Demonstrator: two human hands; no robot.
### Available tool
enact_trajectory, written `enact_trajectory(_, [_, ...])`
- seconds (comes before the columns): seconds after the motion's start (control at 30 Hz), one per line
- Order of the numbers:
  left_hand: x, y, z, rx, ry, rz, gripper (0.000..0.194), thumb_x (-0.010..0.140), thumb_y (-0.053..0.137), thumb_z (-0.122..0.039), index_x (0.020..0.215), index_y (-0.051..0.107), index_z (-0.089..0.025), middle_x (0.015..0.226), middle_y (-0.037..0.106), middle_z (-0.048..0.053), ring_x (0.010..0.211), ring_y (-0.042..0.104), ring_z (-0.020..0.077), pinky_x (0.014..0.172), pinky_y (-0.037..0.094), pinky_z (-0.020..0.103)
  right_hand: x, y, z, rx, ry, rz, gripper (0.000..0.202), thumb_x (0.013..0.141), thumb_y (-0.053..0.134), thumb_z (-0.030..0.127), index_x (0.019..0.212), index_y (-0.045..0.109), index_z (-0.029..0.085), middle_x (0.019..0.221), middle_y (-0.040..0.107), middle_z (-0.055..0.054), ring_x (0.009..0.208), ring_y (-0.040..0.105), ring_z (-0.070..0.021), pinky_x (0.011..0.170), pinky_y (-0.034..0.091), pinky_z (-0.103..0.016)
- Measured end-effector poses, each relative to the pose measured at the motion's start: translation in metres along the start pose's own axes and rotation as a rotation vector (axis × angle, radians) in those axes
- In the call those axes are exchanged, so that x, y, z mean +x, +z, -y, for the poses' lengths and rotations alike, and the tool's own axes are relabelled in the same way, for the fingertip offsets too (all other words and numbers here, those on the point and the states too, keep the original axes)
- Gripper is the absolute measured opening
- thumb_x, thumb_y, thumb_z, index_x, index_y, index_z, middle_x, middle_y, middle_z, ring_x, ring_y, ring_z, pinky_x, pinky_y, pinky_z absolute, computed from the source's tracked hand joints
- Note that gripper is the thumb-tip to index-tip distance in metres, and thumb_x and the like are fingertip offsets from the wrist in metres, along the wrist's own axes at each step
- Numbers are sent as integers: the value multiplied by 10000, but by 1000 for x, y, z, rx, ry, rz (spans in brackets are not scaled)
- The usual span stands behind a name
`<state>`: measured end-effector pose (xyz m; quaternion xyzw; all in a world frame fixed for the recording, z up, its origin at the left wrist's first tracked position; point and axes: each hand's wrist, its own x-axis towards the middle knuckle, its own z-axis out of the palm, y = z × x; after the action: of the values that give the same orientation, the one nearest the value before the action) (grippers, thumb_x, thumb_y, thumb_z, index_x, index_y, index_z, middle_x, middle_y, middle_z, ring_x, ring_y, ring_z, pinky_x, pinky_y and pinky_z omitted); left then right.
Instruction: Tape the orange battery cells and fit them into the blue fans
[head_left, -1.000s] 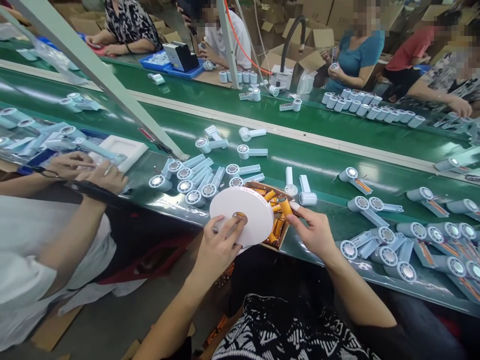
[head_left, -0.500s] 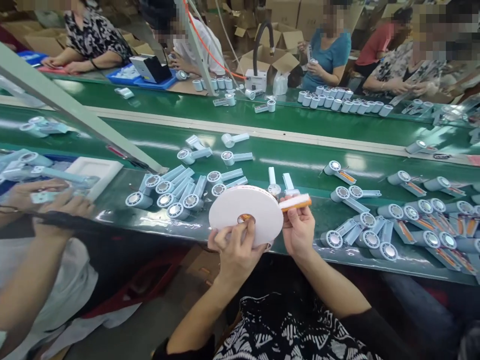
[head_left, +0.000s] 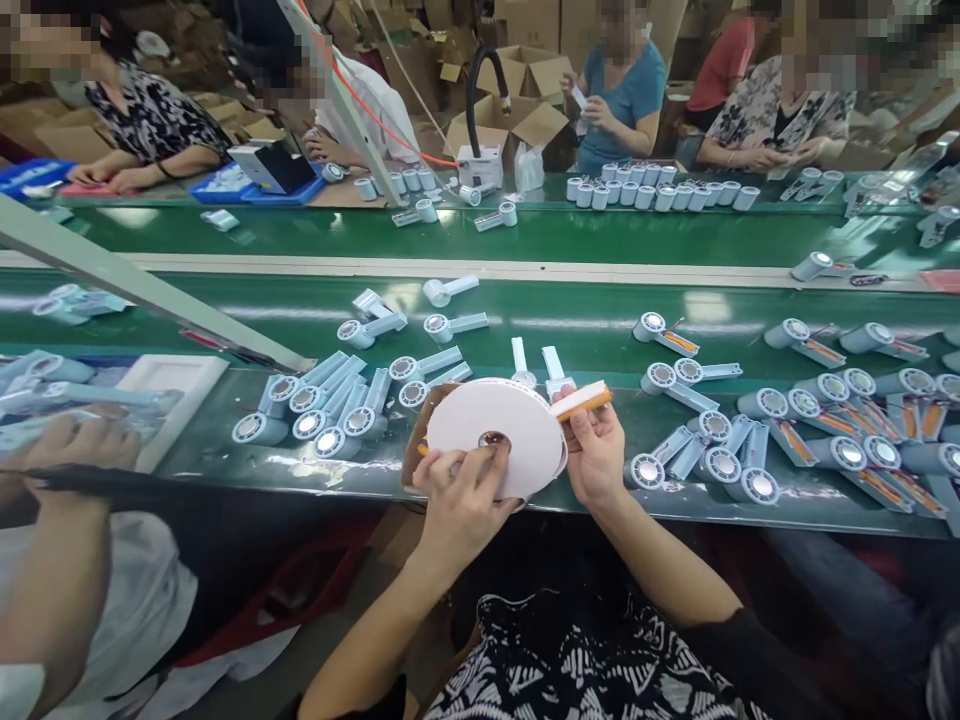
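Note:
My left hand (head_left: 465,495) grips a large white roll of tape (head_left: 521,420), with fingers in its core hole. Pinched in my right hand (head_left: 598,455), just right of the roll, is an orange battery (head_left: 585,403) with a white strip along its top. Behind the roll's left side, a brown cardboard box (head_left: 417,436) shows partly, with a bit of orange at its edge. Several light-blue handheld fan bodies (head_left: 360,422) lie left of the roll. On the right, more fan bodies (head_left: 847,453) lie together, some with orange batteries in their handles.
A green conveyor belt (head_left: 570,290) runs beyond the bench. At left, a co-worker's hand (head_left: 94,440) is over a tray of blue parts beside a white foam block (head_left: 176,400). A slanted metal post (head_left: 150,290) crosses the left side. Several people work across the belt.
The camera view has shifted a little. The roll has tilted, and the cardboard box behind it now shows. The battery stays in my right hand. The co-worker's hand at left has moved.

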<state>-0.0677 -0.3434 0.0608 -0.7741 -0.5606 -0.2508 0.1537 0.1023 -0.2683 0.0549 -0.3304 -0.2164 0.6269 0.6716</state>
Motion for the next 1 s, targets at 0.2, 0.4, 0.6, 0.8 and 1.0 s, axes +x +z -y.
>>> enact_trajectory(0.2, [-11,1,13,-79,162,271,560,845,788,-305,1390,658,-291,1188,746,67,1082,531,301,1113,307,512,69,-20,89,7,-416,-32,382,812,891,434,1123,711,305,1246,774,22,1169,741,-162,1042,623,-337])
enact_trajectory(0.4, [8,6,94,-142,-183,552,783,748,858,-492,1447,602,-249,1411,616,125,1268,480,385,1063,425,530,47,-83,105,-150,-270,18,525,743,955,401,1200,724,286,1088,811,-17,996,794,-184,920,668,-320])
enact_trajectory(0.6, [123,80,35,-104,-64,594,430,1067,419,-451,1099,781,-222,1248,659,131,1234,492,330,1059,391,511,21,-93,77,-206,-108,16,733,711,975,367,1361,643,297,1003,834,-50,975,812,-260,997,642,-475])
enact_trajectory(0.8, [194,161,-17,40,21,903,437,1041,410,-370,1135,794,-184,1257,689,187,1212,543,365,1031,405,540,7,-125,103,-245,-265,-111,548,721,960,356,1214,730,300,991,836,-58,966,813,-300,1063,573,-635])
enact_trajectory(1.0, [195,180,-33,-106,263,1073,282,949,602,-353,1160,783,-307,1199,721,84,1016,676,250,887,542,357,-25,-203,128,-347,-308,-327,486,741,937,350,1191,756,307,978,837,-86,950,814,-334,1021,579,-660])
